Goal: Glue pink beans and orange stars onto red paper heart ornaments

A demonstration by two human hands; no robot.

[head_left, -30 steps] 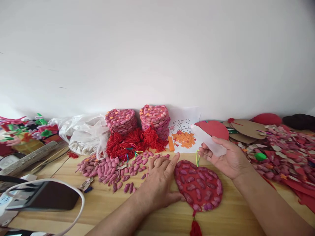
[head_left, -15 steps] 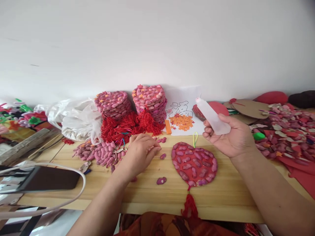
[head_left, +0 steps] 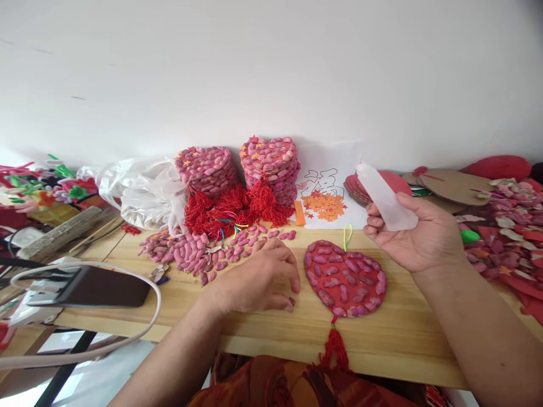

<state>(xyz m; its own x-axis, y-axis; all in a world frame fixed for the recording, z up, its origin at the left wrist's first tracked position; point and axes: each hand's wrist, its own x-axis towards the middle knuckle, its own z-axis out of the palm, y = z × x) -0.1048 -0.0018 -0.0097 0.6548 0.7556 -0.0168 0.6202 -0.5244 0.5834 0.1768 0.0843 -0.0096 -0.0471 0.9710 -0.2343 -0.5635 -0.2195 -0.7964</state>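
My right hand (head_left: 428,234) grips a translucent white squeeze bottle (head_left: 388,198), its narrow tip pointing up and left. Below and left of it lies a red panel (head_left: 324,299) studded with pink peanut shells, with a yellow-green loop (head_left: 348,236) at its top and a red tassel (head_left: 334,347) at its bottom. To the panel's left, my left hand (head_left: 267,277) is low over the table, thumb and fingers apart. A single peanut shell (head_left: 292,302) shows at the thumb tip, partly covered. More loose peanut shells (head_left: 190,254) are heaped behind this hand.
Two stacks of shell-covered panels (head_left: 269,167) with red tassels (head_left: 216,209) stand by the wall. Orange stars (head_left: 324,206) lie on a printed sheet (head_left: 356,217). A plastic bag (head_left: 144,198), a dark box (head_left: 104,286) and a white cable (head_left: 158,305) are left; cardboard discs (head_left: 456,186) are right.
My left hand has moved right and down, its fingers opening beside the single shell. The bottle stays in my right hand. The whole view has shifted slightly.
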